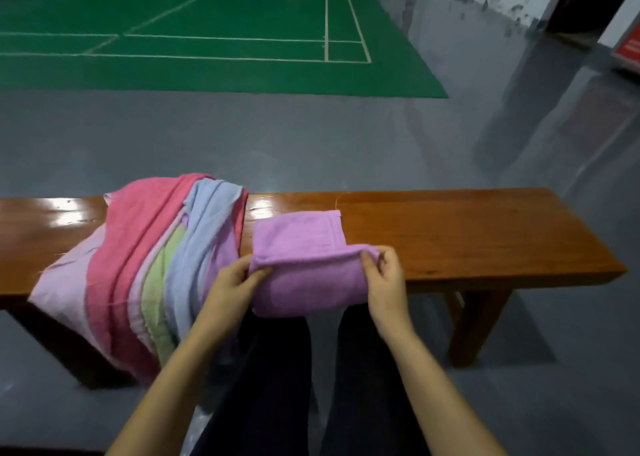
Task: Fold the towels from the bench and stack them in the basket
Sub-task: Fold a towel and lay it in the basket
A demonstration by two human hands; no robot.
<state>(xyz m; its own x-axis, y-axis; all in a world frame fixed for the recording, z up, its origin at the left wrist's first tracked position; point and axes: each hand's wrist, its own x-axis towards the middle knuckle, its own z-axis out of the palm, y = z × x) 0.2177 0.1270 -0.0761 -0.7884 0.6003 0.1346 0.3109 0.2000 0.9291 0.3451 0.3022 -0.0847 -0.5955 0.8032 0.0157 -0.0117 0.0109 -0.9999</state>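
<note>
A purple towel lies partly folded on the wooden bench, its near part hanging over the front edge. My left hand pinches the fold's left corner. My right hand pinches the fold's right corner. Left of them a pile of unfolded towels in pink, lilac, green and light blue drapes over the bench and down its front. No basket is in view.
The bench's right half is bare wood. Grey floor lies beyond it, then a green court with white lines. My dark-trousered legs stand against the bench front. A wall and doorway are at the far right.
</note>
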